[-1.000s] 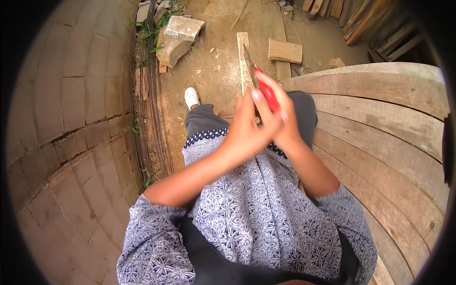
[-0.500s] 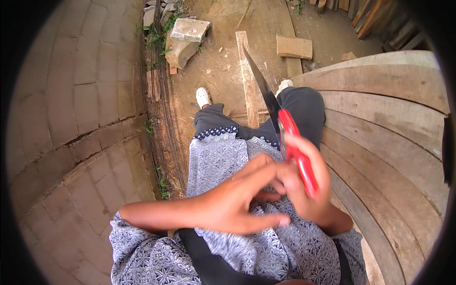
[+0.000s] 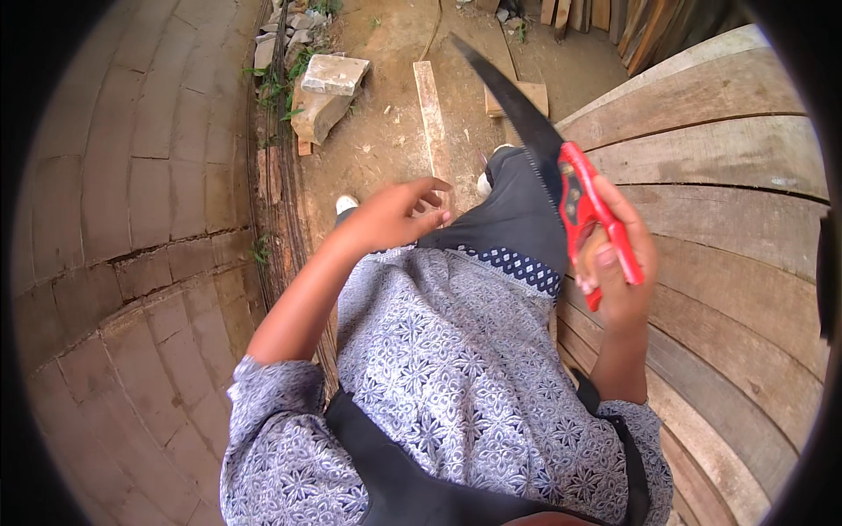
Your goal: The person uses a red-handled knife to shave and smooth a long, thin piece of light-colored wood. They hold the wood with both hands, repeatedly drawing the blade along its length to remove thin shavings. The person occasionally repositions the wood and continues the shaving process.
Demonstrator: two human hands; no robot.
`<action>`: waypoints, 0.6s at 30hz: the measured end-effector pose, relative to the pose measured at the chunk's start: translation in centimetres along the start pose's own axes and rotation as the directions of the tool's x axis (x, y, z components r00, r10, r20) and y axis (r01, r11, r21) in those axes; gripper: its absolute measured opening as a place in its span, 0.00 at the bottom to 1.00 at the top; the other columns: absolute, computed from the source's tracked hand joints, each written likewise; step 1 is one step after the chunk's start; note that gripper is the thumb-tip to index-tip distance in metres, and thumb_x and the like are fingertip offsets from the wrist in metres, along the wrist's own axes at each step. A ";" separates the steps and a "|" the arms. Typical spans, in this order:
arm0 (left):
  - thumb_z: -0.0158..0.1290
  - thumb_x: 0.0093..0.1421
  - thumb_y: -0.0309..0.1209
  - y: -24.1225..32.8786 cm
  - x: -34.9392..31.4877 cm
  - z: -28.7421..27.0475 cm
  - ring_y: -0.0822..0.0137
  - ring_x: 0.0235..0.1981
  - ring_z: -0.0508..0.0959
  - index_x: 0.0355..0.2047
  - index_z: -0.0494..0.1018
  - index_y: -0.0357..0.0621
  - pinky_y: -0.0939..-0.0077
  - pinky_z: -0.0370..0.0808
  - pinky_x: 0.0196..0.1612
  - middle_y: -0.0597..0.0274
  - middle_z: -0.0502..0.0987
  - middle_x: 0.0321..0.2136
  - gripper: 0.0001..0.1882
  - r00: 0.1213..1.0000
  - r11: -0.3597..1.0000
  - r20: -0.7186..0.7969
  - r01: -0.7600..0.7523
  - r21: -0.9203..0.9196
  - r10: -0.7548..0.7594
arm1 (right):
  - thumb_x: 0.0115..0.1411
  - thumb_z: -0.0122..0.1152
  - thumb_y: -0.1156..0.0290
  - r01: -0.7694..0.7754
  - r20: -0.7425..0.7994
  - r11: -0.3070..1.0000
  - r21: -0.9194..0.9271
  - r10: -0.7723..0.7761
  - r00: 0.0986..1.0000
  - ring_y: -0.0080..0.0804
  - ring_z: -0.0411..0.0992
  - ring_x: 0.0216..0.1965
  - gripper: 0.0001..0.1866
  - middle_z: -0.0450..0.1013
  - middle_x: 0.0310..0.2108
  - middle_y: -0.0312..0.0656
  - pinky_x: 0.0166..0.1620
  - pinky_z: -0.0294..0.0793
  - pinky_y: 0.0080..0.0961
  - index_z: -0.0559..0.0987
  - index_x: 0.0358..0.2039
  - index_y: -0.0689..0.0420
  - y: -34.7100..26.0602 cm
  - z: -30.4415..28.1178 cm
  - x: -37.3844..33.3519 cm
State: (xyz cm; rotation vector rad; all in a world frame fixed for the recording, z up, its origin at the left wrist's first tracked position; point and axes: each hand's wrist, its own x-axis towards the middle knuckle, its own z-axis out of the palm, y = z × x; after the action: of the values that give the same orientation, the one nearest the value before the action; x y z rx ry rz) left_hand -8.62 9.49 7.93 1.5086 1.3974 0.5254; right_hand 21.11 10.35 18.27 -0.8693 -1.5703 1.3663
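Observation:
A hand saw (image 3: 517, 96) with a dark toothed blade and a red handle is gripped in my right hand (image 3: 627, 254). Its blade slants up and to the left, above my right leg and the ground. My fingers wrap through the handle's opening. My left hand (image 3: 395, 215) hangs in the air over my lap, fingers apart and slightly curled, holding nothing. Beyond it a narrow wooden strip (image 3: 430, 110) lies lengthwise on the dirt between my feet, its near end hidden behind my hand and clothes.
A plank wall (image 3: 702, 158) rises close on my right, a block wall (image 3: 158, 193) on my left. Stone slabs (image 3: 333, 77) sit by the left wall's foot. A short wood piece (image 3: 526, 99) lies past the blade, with upright boards (image 3: 640, 35) at the far right.
My hands have come apart. The right one has moved right and up with the saw, while the left has moved away forward and to the left.

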 end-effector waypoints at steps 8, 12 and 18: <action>0.57 0.63 0.49 -18.3 11.8 15.8 0.52 0.48 0.82 0.63 0.63 0.32 0.63 0.76 0.52 0.42 0.81 0.47 0.38 0.963 0.971 -0.152 0.205 -0.126 -0.223 | 0.71 0.52 0.51 0.154 -0.169 0.983 -0.104 -0.170 0.971 0.14 0.61 0.17 0.38 0.64 0.16 0.30 0.22 0.63 0.13 0.61 0.66 0.72 0.2 -4.2 -1.3; 0.57 0.60 0.47 -13.4 14.1 17.8 0.50 0.48 0.81 0.54 0.73 0.41 0.56 0.76 0.50 0.47 0.83 0.42 0.28 0.926 0.945 -0.212 0.282 -0.166 -0.313 | 0.73 0.47 0.54 0.143 -0.186 0.946 -0.290 -0.202 0.962 0.14 0.61 0.17 0.34 0.63 0.16 0.30 0.22 0.63 0.13 0.61 0.66 0.71 -3.5 -5.0 -0.4; 0.56 0.60 0.46 -12.3 14.0 16.8 0.45 0.50 0.80 0.52 0.74 0.40 0.53 0.75 0.52 0.43 0.81 0.45 0.27 0.962 0.962 -0.023 0.271 -0.045 -0.272 | 0.75 0.44 0.60 0.118 -0.230 0.855 -0.506 -0.265 0.936 0.14 0.61 0.19 0.28 0.62 0.17 0.30 0.24 0.63 0.13 0.64 0.65 0.71 -8.4 3.5 4.3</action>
State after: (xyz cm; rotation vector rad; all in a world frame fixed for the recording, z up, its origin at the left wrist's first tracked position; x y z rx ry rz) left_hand 2.59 14.69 -13.91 1.2545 1.5761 0.4029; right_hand 16.50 11.54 27.12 -1.1177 -1.7350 0.6599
